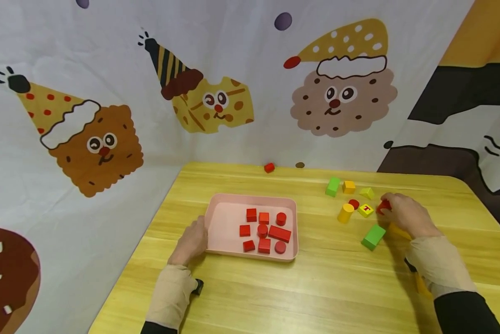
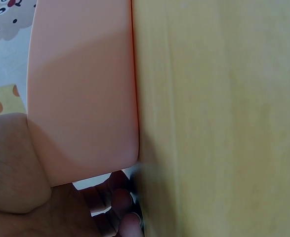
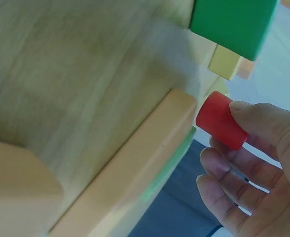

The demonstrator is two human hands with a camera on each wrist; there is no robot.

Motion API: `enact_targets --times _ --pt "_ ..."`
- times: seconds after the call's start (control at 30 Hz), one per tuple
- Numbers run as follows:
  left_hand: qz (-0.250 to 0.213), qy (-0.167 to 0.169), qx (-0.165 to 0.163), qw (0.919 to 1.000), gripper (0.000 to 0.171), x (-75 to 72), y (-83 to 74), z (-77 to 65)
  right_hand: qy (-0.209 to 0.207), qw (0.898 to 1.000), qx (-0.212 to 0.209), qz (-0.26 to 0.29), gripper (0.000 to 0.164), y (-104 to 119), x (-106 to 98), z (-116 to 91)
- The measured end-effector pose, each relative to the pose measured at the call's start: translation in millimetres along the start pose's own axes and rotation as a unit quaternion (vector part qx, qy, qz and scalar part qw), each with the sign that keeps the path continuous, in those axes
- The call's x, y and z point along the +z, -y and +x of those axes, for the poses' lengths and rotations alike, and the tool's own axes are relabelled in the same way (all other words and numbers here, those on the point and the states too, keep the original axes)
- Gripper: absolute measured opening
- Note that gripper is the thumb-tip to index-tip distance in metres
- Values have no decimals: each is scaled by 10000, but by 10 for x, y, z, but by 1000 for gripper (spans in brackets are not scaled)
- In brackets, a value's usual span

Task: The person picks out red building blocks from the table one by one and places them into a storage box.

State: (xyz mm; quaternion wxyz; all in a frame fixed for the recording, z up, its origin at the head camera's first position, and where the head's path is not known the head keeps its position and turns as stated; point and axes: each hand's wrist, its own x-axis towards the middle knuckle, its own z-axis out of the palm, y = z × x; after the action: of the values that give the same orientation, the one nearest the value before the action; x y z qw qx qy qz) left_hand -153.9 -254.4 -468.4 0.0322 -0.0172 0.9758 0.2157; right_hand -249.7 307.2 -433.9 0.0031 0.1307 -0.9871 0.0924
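Note:
A pink tray (image 1: 224, 222) holds several red blocks (image 1: 279, 234) of mixed shapes, mostly in its right half. At the tray's left end my left hand (image 1: 192, 241) grips the wall; the left wrist view shows the thumb (image 2: 14, 158) up by the rim and the fingers curled low beside the end wall. Over on the right, my right hand (image 1: 408, 214) pinches a red cylinder (image 3: 219, 121) between thumb and fingers. Close to that hand lie a yellow block marked with a red T (image 1: 365, 210), a red round block (image 1: 353, 204) and a green block (image 1: 373, 237).
Around the right hand also stand a yellow cylinder (image 1: 346, 213), an orange cube (image 1: 348, 187), a yellow triangular block (image 1: 367, 193) and another green block (image 1: 333, 187). An orange block (image 1: 399, 231) lies partly under the right arm. One red block (image 1: 269, 168) sits at the back edge by the printed curtain.

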Motion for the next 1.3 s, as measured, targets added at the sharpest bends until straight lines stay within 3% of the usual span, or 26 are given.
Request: enact_targets --times 0.73,1.3 --pt "51 -28 16 10000 25 23 34 7 -871 9948 -520 65 43 439 -320 -29" --pt "-1 33 -39 10000 28 41 37 24 -1068 9904 -876 -27 43 810 -388 6"
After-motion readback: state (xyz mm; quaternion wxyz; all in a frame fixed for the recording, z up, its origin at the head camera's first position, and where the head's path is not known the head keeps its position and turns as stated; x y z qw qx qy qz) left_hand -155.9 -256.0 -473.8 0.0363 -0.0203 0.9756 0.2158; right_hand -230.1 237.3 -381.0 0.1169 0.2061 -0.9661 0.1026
